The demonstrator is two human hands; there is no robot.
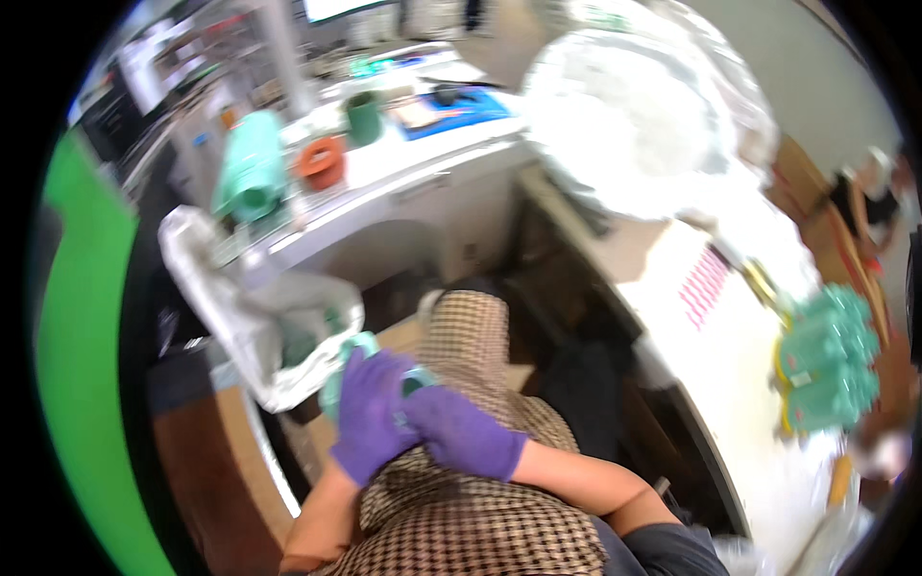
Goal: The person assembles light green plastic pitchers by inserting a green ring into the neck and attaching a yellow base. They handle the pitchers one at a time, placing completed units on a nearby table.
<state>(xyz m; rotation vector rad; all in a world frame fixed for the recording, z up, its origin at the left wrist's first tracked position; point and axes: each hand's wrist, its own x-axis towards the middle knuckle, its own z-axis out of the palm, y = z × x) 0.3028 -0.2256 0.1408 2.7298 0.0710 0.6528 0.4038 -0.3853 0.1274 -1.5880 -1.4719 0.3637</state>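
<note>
Both my hands wear purple gloves and meet over my lap, in front of a checked brown apron [461, 331]. My left hand [373, 413] is closed round a teal, see-through plastic piece [331, 392], which shows past its fingers on the far side. My right hand [466, 434] presses in from the right with its fingers bent onto the same piece. The gloves cover most of it, and the blur hides its exact shape. Just beyond my left hand a white bag [226, 312] hangs open, with teal pieces [300, 341] inside.
A white table holds a teal roll [254, 168], an orange tape roll [321, 163], a green cup-like thing [363, 118] and a blue mat [451, 113]. At right, a second table [715, 384] bears teal bottle-like pieces [828, 360]. A large plastic-lined container [629, 110] stands behind.
</note>
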